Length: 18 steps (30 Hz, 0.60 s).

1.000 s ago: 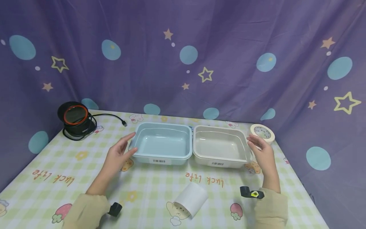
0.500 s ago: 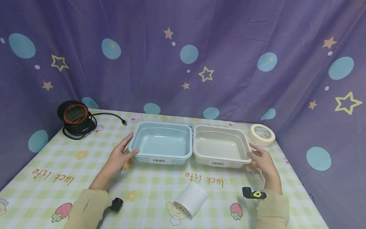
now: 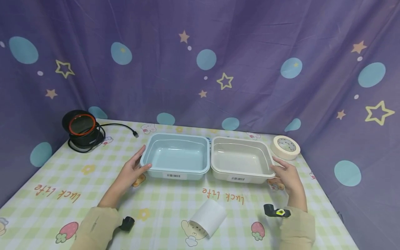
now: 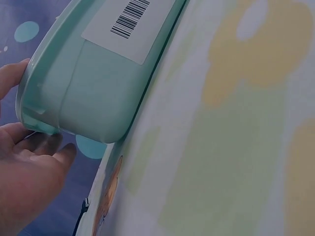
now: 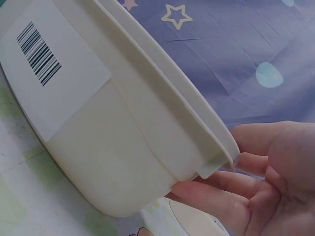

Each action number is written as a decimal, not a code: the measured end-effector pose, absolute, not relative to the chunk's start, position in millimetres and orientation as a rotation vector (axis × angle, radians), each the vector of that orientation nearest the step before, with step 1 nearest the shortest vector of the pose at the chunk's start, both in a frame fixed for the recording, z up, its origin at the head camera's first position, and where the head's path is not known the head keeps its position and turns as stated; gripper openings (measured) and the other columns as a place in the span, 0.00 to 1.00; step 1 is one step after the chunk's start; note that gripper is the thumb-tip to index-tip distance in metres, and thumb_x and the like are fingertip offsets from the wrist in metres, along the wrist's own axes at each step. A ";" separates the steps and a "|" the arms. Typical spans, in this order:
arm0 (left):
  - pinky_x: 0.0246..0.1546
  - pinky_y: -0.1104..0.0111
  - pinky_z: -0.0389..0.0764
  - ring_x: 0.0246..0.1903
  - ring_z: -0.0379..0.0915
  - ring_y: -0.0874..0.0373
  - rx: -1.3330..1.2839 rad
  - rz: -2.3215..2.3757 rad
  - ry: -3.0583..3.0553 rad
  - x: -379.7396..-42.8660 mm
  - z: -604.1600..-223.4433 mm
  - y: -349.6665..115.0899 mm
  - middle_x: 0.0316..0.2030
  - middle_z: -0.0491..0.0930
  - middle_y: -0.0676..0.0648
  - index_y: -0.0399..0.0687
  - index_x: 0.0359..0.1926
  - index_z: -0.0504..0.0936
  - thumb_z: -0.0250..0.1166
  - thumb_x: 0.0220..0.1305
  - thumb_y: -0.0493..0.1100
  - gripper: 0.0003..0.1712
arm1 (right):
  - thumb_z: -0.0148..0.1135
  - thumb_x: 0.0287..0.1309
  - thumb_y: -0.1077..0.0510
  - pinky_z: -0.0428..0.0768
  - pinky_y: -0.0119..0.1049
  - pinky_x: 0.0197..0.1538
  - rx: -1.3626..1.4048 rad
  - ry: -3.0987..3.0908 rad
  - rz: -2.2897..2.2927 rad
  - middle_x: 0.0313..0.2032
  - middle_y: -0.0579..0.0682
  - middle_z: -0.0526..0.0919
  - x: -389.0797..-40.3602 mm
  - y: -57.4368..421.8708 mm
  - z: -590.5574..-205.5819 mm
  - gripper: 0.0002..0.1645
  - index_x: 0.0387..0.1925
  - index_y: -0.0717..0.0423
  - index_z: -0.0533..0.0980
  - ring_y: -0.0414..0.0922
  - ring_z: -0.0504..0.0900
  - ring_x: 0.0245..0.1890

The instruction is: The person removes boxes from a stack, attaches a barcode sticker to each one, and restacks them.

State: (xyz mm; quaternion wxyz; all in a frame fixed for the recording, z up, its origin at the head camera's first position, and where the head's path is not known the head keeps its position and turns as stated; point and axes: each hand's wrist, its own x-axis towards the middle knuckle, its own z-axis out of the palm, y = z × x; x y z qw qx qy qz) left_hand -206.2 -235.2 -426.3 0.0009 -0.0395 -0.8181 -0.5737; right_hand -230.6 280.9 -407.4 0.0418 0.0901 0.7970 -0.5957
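Two empty plastic basins stand side by side on the table, a light blue basin [image 3: 193, 175] on the left and an off-white basin [image 3: 256, 179] on the right. My left hand [image 3: 131, 170] grips the blue one at its left end, thumb on the rim; in the left wrist view the other fingers [image 4: 49, 143] curl beneath the rim. At the opposite end, my right hand [image 3: 289, 177] holds the off-white basin. The right wrist view shows its thumb at the rim and fingers [image 5: 211, 196] tucked under the lip. Both basins rest on the cloth, barcode labels facing me.
A hollow white cylinder [image 3: 210, 216] lies near the table's front. Behind my right hand is a roll of masking tape [image 3: 282, 155]. A black device with a red ring [image 3: 82, 126] and coiled cable [image 3: 120, 125] sits back left. A purple curtain [image 3: 200, 69] hangs behind.
Both hands have moved from beside the basins onto their outer ends and taken hold of the rims; the right hand came down and toward me. The basins have not visibly moved.
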 end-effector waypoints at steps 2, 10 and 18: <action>0.71 0.62 0.60 0.75 0.44 0.41 -0.126 -1.796 -2.571 -206.0 -427.4 -235.3 0.77 0.41 0.42 0.50 0.77 0.41 0.61 0.68 0.46 0.47 | 0.53 0.66 0.60 0.89 0.43 0.43 0.286 2.440 -1.836 0.38 0.51 0.85 -230.6 281.4 -406.9 0.35 0.71 0.65 0.56 0.36 0.86 0.25; 0.60 0.86 0.67 0.74 0.46 0.44 -0.096 -1.847 -2.551 -206.8 -430.4 -231.8 0.77 0.41 0.45 0.53 0.77 0.42 0.62 0.68 0.46 0.47 | 0.53 0.67 0.59 0.88 0.40 0.44 0.341 2.469 -1.834 0.46 0.56 0.80 -228.2 287.8 -404.5 0.35 0.71 0.64 0.57 0.33 0.84 0.28; 0.58 0.83 0.73 0.74 0.47 0.42 -0.081 -1.880 -2.545 -204.7 -430.8 -216.9 0.77 0.41 0.43 0.52 0.77 0.43 0.63 0.67 0.43 0.47 | 0.55 0.65 0.62 0.88 0.31 0.37 0.455 2.427 -1.994 0.29 0.35 0.78 -223.4 299.1 -393.3 0.35 0.71 0.64 0.57 0.31 0.85 0.26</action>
